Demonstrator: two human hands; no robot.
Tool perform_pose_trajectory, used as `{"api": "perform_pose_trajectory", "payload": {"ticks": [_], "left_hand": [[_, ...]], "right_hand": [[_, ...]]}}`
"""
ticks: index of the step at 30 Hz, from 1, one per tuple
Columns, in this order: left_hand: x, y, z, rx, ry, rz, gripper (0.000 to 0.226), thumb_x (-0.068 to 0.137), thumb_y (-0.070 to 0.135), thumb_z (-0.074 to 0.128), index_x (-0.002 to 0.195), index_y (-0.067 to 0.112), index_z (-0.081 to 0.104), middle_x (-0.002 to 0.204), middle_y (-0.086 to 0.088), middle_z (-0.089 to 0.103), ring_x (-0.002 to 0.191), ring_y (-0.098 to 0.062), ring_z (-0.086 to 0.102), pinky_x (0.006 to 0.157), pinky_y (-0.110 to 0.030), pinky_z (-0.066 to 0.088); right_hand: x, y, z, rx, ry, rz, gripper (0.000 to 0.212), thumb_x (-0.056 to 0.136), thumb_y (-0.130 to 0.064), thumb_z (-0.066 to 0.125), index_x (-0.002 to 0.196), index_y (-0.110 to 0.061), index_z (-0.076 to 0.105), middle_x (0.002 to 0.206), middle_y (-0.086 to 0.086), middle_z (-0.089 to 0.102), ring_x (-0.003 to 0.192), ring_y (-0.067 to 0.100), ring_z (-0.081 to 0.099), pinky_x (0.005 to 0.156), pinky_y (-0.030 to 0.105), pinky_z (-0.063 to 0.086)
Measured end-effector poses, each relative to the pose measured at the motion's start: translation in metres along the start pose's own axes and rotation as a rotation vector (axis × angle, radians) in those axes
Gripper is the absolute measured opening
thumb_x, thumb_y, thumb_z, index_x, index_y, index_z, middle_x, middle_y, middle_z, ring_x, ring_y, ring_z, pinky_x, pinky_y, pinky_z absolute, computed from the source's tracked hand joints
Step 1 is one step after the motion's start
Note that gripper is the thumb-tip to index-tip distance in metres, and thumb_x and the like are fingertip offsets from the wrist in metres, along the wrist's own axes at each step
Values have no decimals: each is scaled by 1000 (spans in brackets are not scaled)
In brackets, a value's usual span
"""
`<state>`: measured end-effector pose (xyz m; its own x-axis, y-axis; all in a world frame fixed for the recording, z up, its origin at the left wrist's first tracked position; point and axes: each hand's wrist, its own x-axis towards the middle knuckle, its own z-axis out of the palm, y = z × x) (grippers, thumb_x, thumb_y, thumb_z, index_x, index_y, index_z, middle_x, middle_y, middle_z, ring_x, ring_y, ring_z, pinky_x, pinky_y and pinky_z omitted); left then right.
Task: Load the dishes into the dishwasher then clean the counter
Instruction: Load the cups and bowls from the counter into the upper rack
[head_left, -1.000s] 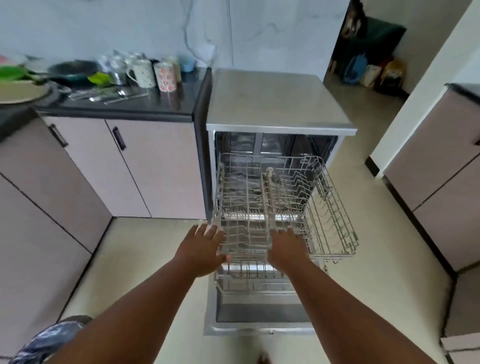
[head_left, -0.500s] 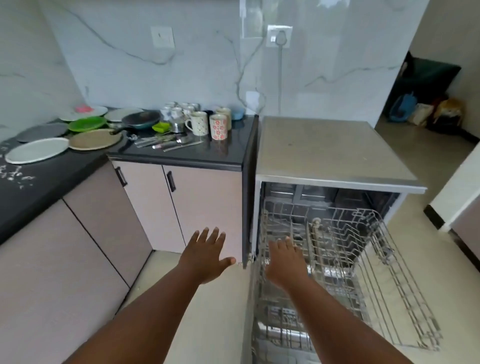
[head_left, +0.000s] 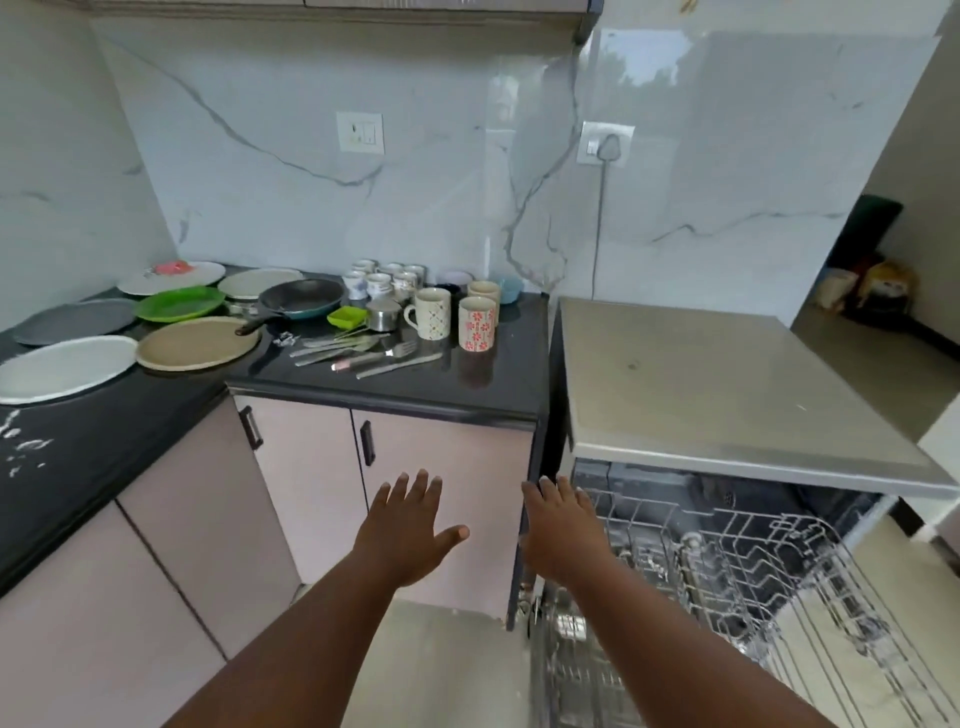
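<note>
Two hands extend forward at mid-frame, both empty. The left hand is held palm down with fingers straight and spread, thumb out to the side, in front of the pink cabinet doors below the counter; it touches nothing. The right hand is also flat with fingers extended and close together, positioned above the near left corner of the pulled-out wire rack; whether the fingertips contact the rack wires cannot be determined from this angle.

The dishwasher stands to the right of the counter, open, with the upper rack drawn out. The rack appears unloaded, although its lower portion is blurred.

All dishes remain on the black counter. From left to right:
- a white plate at the near left, with a dark grey plate behind it;
- a tan plate, a green plate, a white plate bearing a pink item and a pale plate farther back;
- a dark frying pan whose handle lies over the tan plate;
- a small green container and a small steel pot, just beside each other;
- a cluster of small cups near the wall;
- a patterned mug and a red-flowered mug at the front, with a further mug behind them;
- loose cutlery lying flat near the counter's front edge.

White smears mark the counter surface at the far left.
</note>
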<state>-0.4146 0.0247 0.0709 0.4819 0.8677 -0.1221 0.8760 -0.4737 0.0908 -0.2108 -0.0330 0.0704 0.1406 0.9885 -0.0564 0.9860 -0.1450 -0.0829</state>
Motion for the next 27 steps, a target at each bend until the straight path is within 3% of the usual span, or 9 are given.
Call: {"api": "perform_pose_trajectory", "payload": {"ticks": [3, 5, 7, 14, 27], "left_hand": [[44, -42, -21, -9, 37, 28, 125, 54, 88, -24, 155, 17, 0, 163, -7, -4, 149, -28, -3, 120, -43, -1], [73, -70, -39, 23, 78, 53, 97, 82, 80, 5, 155, 16, 1, 163, -8, -3, 149, -28, -3, 121, -44, -1], [98, -93, -57, 31, 94, 81, 85, 93, 68, 24, 155, 15, 0, 163, -8, -5, 149, -28, -5, 120, -43, -2], [163, -139, -88, -56, 111, 109, 87, 93, 68, 28, 155, 15, -2, 163, -8, -5, 149, -26, -6, 120, -43, -1], [303, -165, -107, -230, 106, -2, 100, 90, 69, 39, 153, 12, -12, 162, -10, -12, 149, -23, -7, 121, -39, 0]], "right_hand": [[44, -26, -15, -7, 36, 37, 69, 96, -29, 49, 153, -16, 13, 161, 10, 16, 150, 30, 3, 120, 47, 8], [76, -45, -26, 9, 62, 68, 69, 96, -33, 49, 153, -16, 14, 161, 10, 15, 150, 29, 2, 120, 47, 8], [103, -64, -35, 26, 81, 91, 71, 96, -36, 48, 155, -16, 13, 162, 9, 12, 150, 28, 1, 121, 45, 7], [163, -99, -59, 79, 125, 138, 72, 97, -38, 48, 156, -20, 11, 163, 7, 9, 151, 27, -4, 120, 44, 5], [311, -68, -66, 350, 245, 291, 74, 94, -40, 56, 153, -20, 17, 162, 5, 17, 150, 25, 9, 119, 43, 16]]}}
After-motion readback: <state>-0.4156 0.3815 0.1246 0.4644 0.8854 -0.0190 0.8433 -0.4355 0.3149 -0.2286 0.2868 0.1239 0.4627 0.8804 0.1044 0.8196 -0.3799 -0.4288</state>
